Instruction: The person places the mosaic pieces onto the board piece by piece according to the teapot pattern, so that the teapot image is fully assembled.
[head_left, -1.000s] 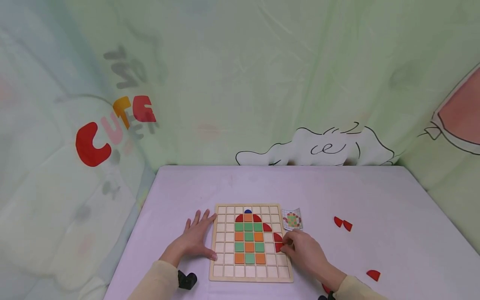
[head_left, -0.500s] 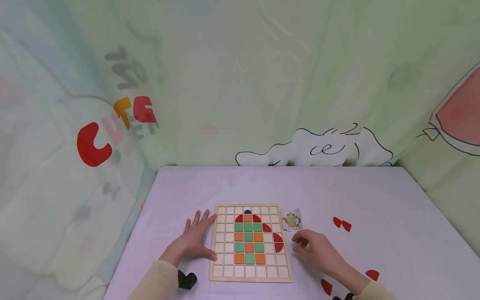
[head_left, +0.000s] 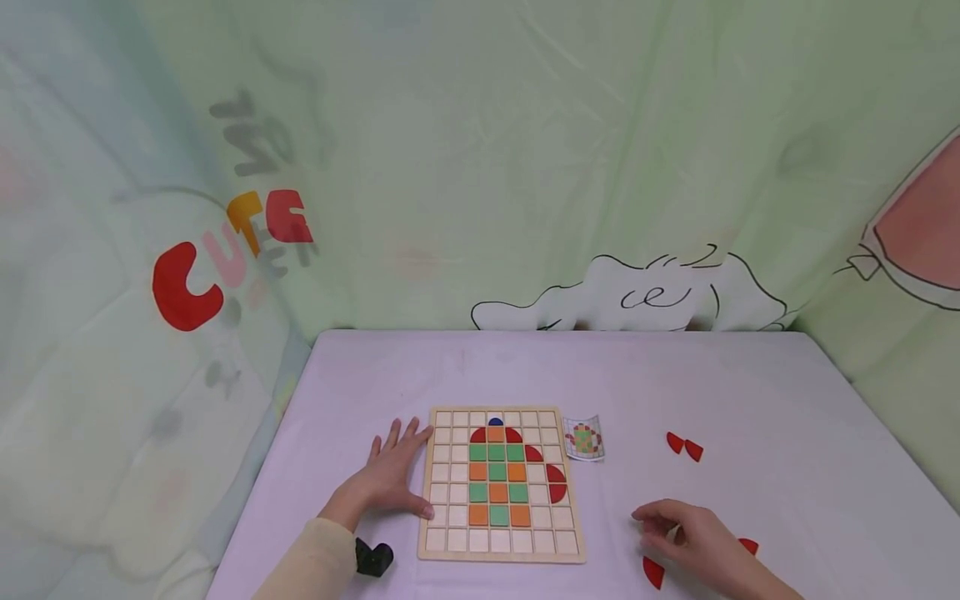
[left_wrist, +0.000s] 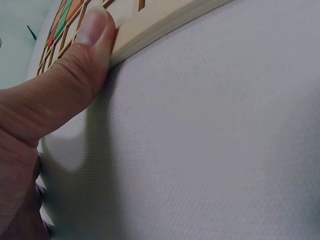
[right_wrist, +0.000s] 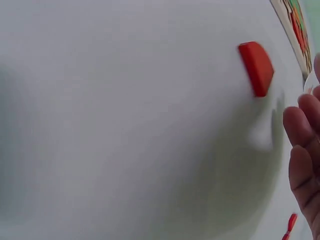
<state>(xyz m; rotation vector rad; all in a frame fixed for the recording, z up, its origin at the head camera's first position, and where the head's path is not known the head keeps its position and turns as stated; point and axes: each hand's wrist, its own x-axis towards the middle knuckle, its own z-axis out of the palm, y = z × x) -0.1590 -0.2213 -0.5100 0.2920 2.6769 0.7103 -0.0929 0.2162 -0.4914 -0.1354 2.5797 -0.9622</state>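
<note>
A wooden grid board (head_left: 502,556) lies on the table, bearing green and orange squares, red quarter-circle pieces and a blue piece at the top. My left hand (head_left: 384,481) spreads along its left side, and the left wrist view shows the thumb (left_wrist: 82,62) resting on the board's edge. My right hand (head_left: 686,533) hovers right of the board, holding nothing, with its fingers loosely bent. Just below its fingertips lies a red quarter-circle piece (head_left: 653,572), standing apart from the fingers in the right wrist view. Another red piece (head_left: 748,546) is partly hidden behind the right hand.
A small pattern card (head_left: 584,439) lies against the board's upper right side. Two more red quarter-circle pieces (head_left: 693,451) sit further right. A black object (head_left: 373,559) is beside the left wrist. A printed curtain (head_left: 420,167) hangs behind the table.
My right hand has let go of a red quarter-circle piece at the board's right column and moved right and toward me. The left hand stays in place.
</note>
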